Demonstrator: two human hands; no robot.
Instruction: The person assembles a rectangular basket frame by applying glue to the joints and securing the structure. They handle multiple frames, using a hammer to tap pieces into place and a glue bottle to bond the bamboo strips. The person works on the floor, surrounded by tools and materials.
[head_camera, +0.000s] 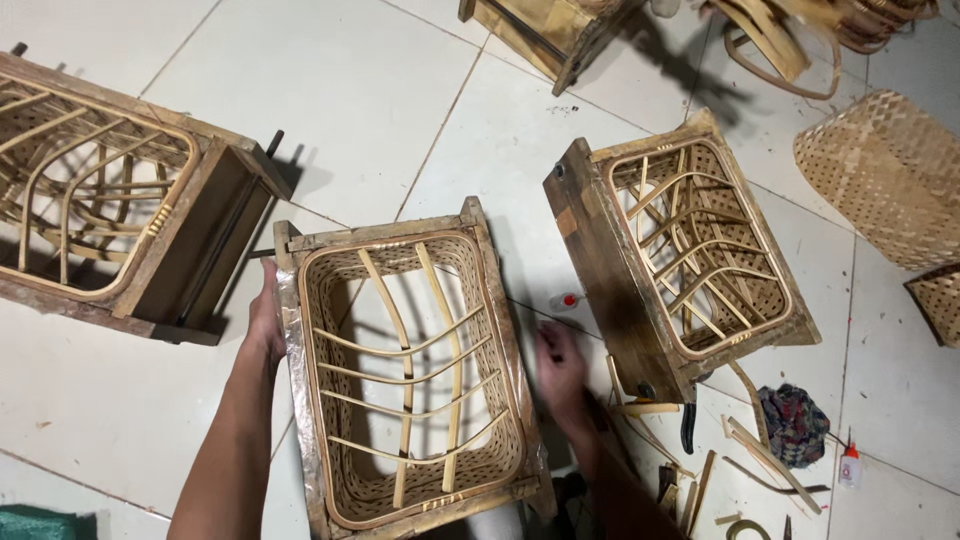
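Observation:
A rectangular wooden mould frame holding an unfinished woven bamboo basket lies on the tiled floor in front of me. Curved bamboo strips cross the basket's open bottom. My left hand grips the frame's left side. Just off the frame's right edge is my right hand, blurred, with fingers closed; I cannot tell whether it holds anything. A small glue tube with a red cap lies on the floor beside that hand.
Two similar frames with baskets lie at left and right. A finished woven basket sits far right. Bamboo offcuts, a patterned cloth, a glue bottle and hand tools lie at lower right.

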